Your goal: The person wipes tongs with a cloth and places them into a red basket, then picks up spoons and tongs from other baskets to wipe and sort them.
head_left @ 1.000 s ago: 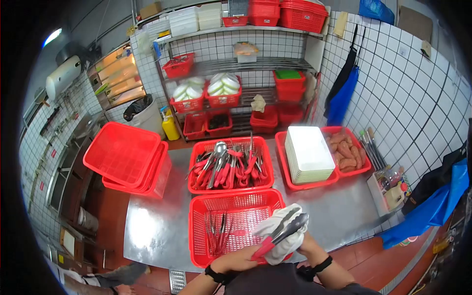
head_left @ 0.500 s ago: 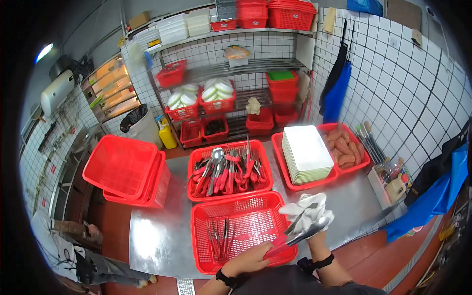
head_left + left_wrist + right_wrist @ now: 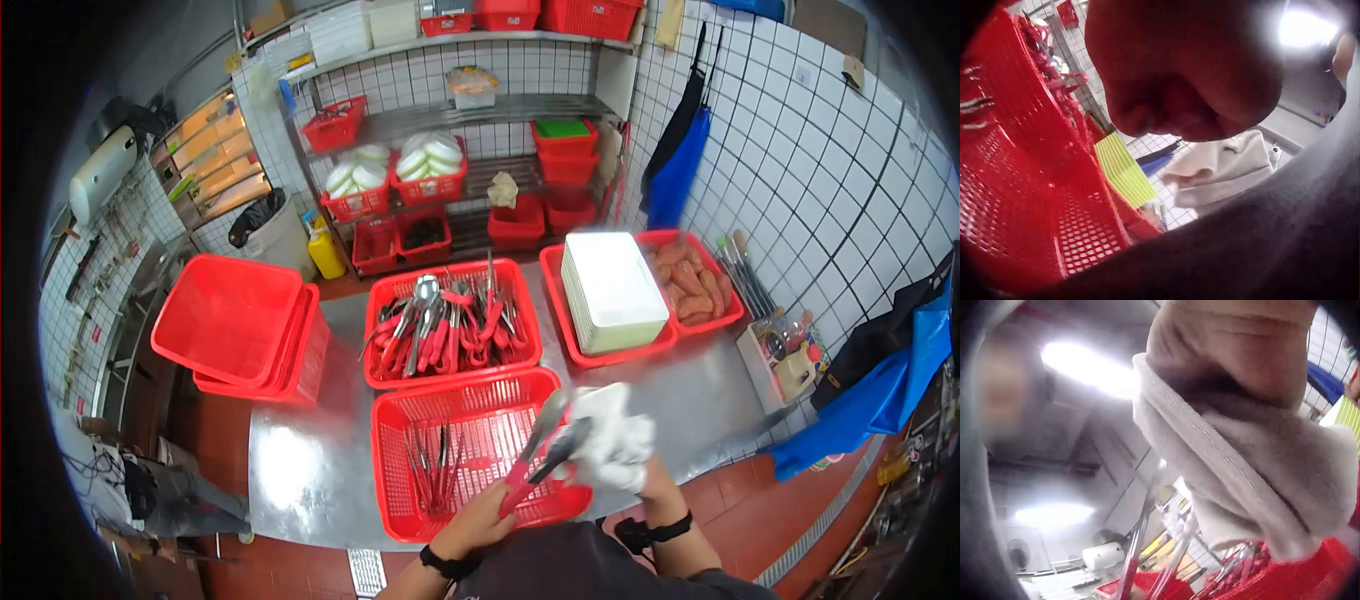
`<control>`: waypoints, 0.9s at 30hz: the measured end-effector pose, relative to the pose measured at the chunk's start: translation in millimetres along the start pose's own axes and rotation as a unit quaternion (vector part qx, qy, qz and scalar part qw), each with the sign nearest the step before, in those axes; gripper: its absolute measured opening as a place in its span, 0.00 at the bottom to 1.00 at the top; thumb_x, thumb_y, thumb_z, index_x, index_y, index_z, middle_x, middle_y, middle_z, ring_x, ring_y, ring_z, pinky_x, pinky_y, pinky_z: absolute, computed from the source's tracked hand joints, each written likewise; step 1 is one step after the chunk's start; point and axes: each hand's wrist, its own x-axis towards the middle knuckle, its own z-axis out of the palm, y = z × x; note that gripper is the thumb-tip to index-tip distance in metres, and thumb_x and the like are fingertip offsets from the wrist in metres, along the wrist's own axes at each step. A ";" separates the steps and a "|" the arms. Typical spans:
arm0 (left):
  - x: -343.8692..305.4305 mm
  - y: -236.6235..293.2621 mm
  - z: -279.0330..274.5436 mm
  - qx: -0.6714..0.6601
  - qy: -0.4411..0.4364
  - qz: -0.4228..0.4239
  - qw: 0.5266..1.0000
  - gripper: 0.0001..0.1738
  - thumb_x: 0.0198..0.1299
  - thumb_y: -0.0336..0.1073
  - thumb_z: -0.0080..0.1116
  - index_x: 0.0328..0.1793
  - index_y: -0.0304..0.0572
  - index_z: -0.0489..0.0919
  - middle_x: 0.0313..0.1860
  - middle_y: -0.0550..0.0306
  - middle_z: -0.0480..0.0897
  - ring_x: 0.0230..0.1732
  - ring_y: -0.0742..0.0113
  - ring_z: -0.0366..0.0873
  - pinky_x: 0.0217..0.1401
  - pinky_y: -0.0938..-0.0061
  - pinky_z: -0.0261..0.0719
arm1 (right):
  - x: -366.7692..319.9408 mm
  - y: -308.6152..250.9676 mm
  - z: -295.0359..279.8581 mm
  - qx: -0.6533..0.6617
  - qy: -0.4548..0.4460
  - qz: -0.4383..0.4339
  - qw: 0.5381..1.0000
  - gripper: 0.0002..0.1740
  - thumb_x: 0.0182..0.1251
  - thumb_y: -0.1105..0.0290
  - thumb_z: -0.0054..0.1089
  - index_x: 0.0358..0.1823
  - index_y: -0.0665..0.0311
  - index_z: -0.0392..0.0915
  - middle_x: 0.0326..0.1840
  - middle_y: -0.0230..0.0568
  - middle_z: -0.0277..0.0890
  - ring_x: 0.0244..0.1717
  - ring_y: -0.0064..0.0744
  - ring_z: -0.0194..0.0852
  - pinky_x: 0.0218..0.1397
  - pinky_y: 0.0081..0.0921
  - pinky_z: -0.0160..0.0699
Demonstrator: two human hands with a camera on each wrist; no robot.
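Note:
In the head view my left hand (image 3: 483, 520) grips the red handles of metal tongs (image 3: 545, 450), whose two arms stand apart and point up to the right. My right hand (image 3: 655, 480) holds a white cloth (image 3: 612, 437) beside the tong tips, its fingers mostly hidden by the cloth. Below the tongs is a red basket (image 3: 384, 450) with several tongs (image 3: 435, 465) lying at its left. Behind it, another red basket (image 3: 372, 376) is heaped with red-handled tongs (image 3: 450, 335). The right wrist view shows the cloth (image 3: 1241, 469) draped from my right hand (image 3: 1235, 350).
Stacked red baskets (image 3: 230, 320) stand at the table's left. White trays (image 3: 612, 290) in a red basket and a basket of brownish-pink items (image 3: 690, 285) are at the back right. A caddy (image 3: 775, 370) stands on the right edge. A person stands at far left.
The cloth moved off the tongs to their right side. The tongs swung from lower right back over the front basket, their arms now further apart. The head view shifted slightly.

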 end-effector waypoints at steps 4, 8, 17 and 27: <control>26.1 26.1 17.1 -0.016 0.035 0.047 0.998 0.19 0.55 0.32 0.55 0.52 0.31 0.70 0.47 0.33 0.74 0.48 0.34 0.73 0.53 0.51 0.72 | -3.8 -32.7 62.4 0.188 0.168 0.036 0.967 0.31 0.66 0.65 0.64 0.67 0.63 0.64 0.63 0.38 0.69 0.63 0.29 0.68 0.66 0.30 0.69; 35.2 33.7 6.6 0.022 -0.009 -0.019 1.000 0.16 0.56 0.31 0.53 0.48 0.30 0.68 0.44 0.32 0.73 0.47 0.34 0.73 0.51 0.52 0.72 | 17.6 -28.3 60.6 0.489 0.297 0.064 0.818 0.21 0.75 0.68 0.49 0.67 0.61 0.64 0.61 0.39 0.70 0.61 0.29 0.70 0.64 0.30 0.72; -0.6 38.9 3.6 -0.061 -0.086 -0.057 0.993 0.17 0.51 0.28 0.54 0.47 0.30 0.69 0.42 0.34 0.75 0.47 0.35 0.74 0.51 0.56 0.73 | 25.0 19.0 -31.5 0.582 0.278 -0.068 0.761 0.22 0.75 0.58 0.46 0.62 0.63 0.69 0.59 0.40 0.74 0.58 0.35 0.75 0.62 0.31 0.74; -16.5 24.9 -4.5 -0.087 -0.089 0.035 0.992 0.27 0.47 0.28 0.57 0.57 0.35 0.72 0.49 0.39 0.76 0.52 0.40 0.75 0.59 0.59 0.73 | -0.8 23.1 0.3 -0.115 0.065 -0.115 0.985 0.29 0.66 0.53 0.55 0.60 0.66 0.67 0.50 0.39 0.73 0.48 0.36 0.73 0.48 0.28 0.77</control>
